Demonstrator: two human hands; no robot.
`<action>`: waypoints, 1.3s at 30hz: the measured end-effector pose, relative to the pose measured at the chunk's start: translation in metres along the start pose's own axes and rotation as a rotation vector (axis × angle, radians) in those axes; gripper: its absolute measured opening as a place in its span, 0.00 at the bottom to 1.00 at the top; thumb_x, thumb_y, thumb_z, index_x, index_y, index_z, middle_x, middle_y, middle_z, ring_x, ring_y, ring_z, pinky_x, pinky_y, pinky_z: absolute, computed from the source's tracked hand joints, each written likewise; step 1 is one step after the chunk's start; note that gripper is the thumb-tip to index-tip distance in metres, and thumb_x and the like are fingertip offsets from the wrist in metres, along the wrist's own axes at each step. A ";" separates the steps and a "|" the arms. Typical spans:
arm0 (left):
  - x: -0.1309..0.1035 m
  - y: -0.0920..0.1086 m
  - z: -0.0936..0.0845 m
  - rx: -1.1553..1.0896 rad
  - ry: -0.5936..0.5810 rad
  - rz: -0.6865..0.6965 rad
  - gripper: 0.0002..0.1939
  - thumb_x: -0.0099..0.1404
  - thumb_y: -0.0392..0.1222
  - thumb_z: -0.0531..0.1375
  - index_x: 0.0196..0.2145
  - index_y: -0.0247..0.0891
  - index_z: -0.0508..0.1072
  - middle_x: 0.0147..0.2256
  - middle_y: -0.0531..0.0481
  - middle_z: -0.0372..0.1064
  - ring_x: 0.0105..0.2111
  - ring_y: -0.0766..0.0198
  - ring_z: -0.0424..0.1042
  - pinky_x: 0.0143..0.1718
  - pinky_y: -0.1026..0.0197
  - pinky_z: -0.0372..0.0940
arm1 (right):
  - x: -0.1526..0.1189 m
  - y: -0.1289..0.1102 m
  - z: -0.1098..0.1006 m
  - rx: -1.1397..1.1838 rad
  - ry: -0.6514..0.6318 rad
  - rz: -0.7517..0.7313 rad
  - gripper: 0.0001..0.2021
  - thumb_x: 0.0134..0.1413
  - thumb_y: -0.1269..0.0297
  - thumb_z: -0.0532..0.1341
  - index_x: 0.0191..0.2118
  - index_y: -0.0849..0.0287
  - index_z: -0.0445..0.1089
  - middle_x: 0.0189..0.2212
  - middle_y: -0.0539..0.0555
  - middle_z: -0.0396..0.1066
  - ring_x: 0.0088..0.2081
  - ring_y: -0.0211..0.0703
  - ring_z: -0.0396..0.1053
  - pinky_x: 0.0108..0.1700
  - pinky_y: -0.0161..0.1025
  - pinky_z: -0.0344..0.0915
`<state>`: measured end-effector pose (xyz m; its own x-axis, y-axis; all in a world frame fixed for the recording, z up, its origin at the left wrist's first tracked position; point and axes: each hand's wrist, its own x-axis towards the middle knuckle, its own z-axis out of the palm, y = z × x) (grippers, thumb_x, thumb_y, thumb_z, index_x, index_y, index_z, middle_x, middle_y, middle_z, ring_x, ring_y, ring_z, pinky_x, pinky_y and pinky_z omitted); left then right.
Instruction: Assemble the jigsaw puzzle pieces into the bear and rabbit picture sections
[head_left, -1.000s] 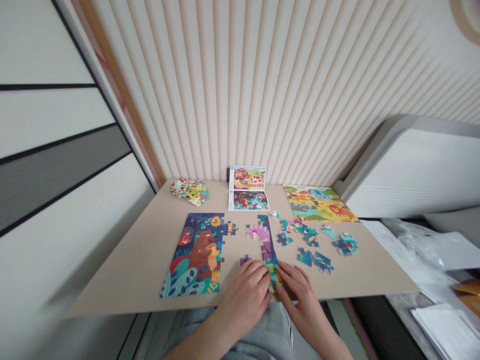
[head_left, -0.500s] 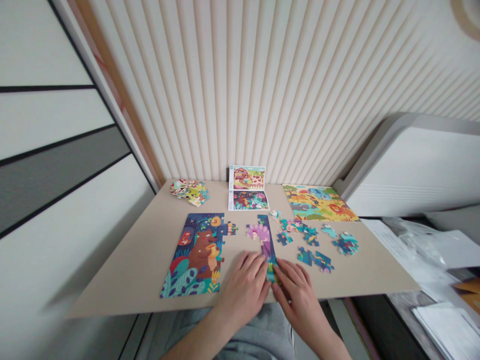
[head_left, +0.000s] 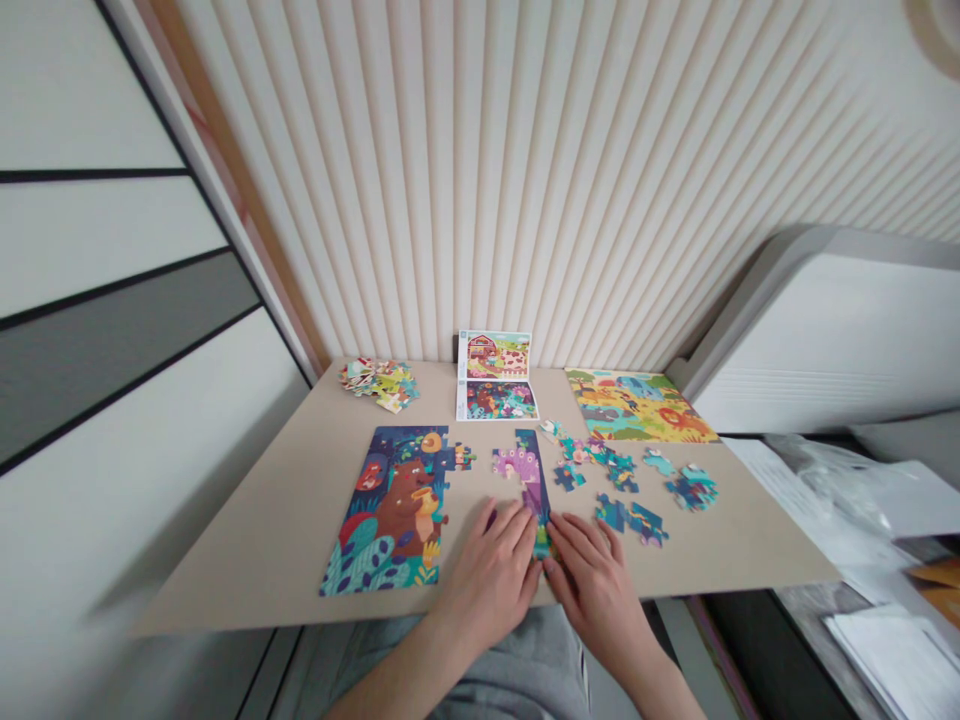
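Both hands rest at the lower end of a joined puzzle strip [head_left: 532, 478] with a pink and purple figure. My left hand [head_left: 496, 562] lies over its left side, fingers bent and close together. On its right edge presses my right hand [head_left: 590, 562], fingers together, thumb near the left thumb. Between the hands a green and blue bit of the strip shows; the rest there is hidden. Left of them lies a larger joined section with a bear [head_left: 405, 500]. Loose pieces [head_left: 611, 512] lie to the right.
An open picture leaflet [head_left: 496, 376] stands at the table's [head_left: 262, 540] back. Piled pieces [head_left: 379, 384] lie back left, an animal puzzle [head_left: 641, 405] back right. More pieces [head_left: 691, 487] sit right. Papers and plastic [head_left: 847, 490] lie beyond the table.
My right hand's fingers have shifted slightly up and left along the strip's edge. My left hand has moved a little, with a dark purple bit now showing by its fingers.
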<state>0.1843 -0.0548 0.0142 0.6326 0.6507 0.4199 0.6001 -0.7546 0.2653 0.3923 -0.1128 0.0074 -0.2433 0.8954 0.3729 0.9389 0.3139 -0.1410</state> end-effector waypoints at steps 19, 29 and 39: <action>0.001 -0.002 -0.006 0.038 -0.060 0.002 0.29 0.77 0.49 0.54 0.71 0.35 0.64 0.68 0.39 0.66 0.69 0.48 0.63 0.74 0.41 0.49 | 0.005 0.004 0.003 0.009 -0.036 -0.022 0.25 0.73 0.63 0.57 0.71 0.53 0.64 0.70 0.58 0.67 0.69 0.54 0.65 0.73 0.61 0.51; 0.004 -0.003 -0.006 0.098 -0.128 0.013 0.30 0.78 0.51 0.51 0.71 0.34 0.63 0.73 0.40 0.59 0.74 0.51 0.56 0.76 0.44 0.46 | 0.015 0.002 -0.001 0.012 -0.096 -0.005 0.24 0.75 0.60 0.55 0.71 0.53 0.65 0.71 0.59 0.66 0.71 0.56 0.64 0.73 0.63 0.54; 0.003 -0.005 0.000 0.112 -0.151 0.022 0.33 0.78 0.51 0.49 0.73 0.32 0.61 0.74 0.38 0.57 0.75 0.51 0.53 0.76 0.43 0.44 | 0.017 0.003 -0.002 0.038 -0.099 -0.009 0.25 0.73 0.62 0.56 0.71 0.54 0.65 0.70 0.60 0.67 0.70 0.55 0.65 0.73 0.63 0.55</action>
<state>0.1829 -0.0489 0.0141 0.7074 0.6456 0.2878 0.6305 -0.7604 0.1558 0.3913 -0.0972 0.0153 -0.2767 0.9186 0.2820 0.9272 0.3323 -0.1729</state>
